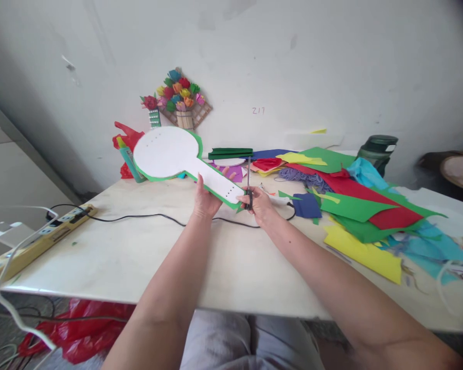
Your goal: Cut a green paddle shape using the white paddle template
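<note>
My left hand (209, 199) grips a paddle-shaped white cutout (165, 153) by its neck, thumb on the front and fingers behind. Green sheet shows as a border around the cutout, wider at the upper right of its round head. Small dark dots mark the handle's end and the top of the head. My right hand (261, 204) is closed on scissors (249, 199) with black handles, their blades pointing up beside the handle's end. The right fingertips also touch that end. Whether the blades are apart is hard to make out.
Coloured sheets and scraps (370, 205) cover the table's right side, with a dark green bottle (377, 151) behind. A black cable (158, 216) crosses the table from a yellow power strip (42, 241). Paper flowers (177, 92) and a glue bottle (129, 162) stand at the back left.
</note>
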